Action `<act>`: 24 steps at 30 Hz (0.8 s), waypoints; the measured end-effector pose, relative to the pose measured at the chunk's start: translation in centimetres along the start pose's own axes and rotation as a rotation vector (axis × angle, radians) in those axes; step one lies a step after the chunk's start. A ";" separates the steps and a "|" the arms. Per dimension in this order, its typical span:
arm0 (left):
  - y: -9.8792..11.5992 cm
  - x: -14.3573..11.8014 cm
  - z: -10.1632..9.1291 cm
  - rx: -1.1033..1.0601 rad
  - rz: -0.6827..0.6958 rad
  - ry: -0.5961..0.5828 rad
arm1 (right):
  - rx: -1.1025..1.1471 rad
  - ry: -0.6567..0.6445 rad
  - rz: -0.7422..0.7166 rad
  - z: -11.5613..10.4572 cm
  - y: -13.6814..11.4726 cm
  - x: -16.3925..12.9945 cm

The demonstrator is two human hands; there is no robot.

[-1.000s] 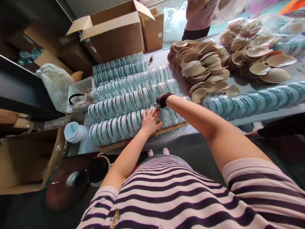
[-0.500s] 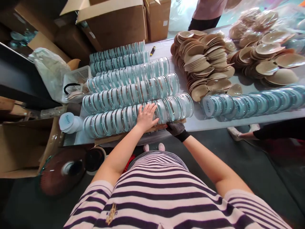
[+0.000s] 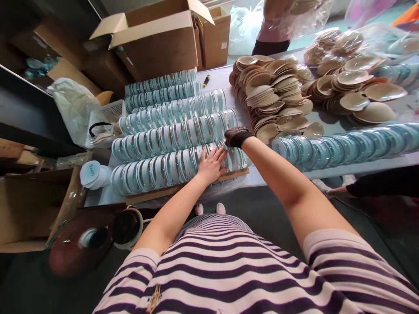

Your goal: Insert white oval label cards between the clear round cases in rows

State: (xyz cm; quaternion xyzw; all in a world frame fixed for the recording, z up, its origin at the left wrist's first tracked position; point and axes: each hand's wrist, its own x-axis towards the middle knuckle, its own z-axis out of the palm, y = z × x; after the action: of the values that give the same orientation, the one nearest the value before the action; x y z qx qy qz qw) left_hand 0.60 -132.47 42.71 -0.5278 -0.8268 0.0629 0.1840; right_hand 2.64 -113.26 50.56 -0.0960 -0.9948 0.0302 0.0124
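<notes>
My bare left hand point(image 3: 212, 165) lies with its fingers stretched out on the nearest row of clear round containers point(image 3: 157, 172), which stand on edge one against another. My right hand point(image 3: 238, 137), in a dark knitted glove, is closed over the far side of that row near its right end. What its fingers hold, if anything, is hidden. Behind it runs a second row of containers point(image 3: 173, 133). A strip of brown cardboard point(image 3: 234, 174) shows along the front edge under the nearest row.
Stacks of brown oval bowls point(image 3: 262, 93) stand to the right, beside a row of bluish clear lids point(image 3: 347, 144). Open cartons point(image 3: 157, 48) sit behind. A white basket point(image 3: 113, 109) and a pile of white discs point(image 3: 93, 174) are at left. Another person point(image 3: 270, 32) stands across the table.
My gloved right hand has moved from the row's front lower edge up and over to its far side. My left hand has slid slightly right along the row. The view has shifted a little.
</notes>
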 end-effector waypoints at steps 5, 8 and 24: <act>-0.5 -0.2 0.7 0.015 -0.003 0.002 | -0.132 -0.144 -0.129 -1.1 -2.2 1.4; -0.6 -0.5 0.7 0.004 -0.004 0.004 | -0.172 0.040 -0.179 -0.1 -2.5 -1.0; -0.1 -0.7 0.2 0.003 -0.057 0.009 | 0.268 0.248 0.031 21.7 -1.8 -8.4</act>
State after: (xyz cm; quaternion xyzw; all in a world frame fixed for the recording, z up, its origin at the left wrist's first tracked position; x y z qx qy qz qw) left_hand 0.68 -133.10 42.42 -0.5041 -0.8405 0.0566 0.1903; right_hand 9.85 -117.86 28.81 -0.1118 -0.9711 0.1509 0.1470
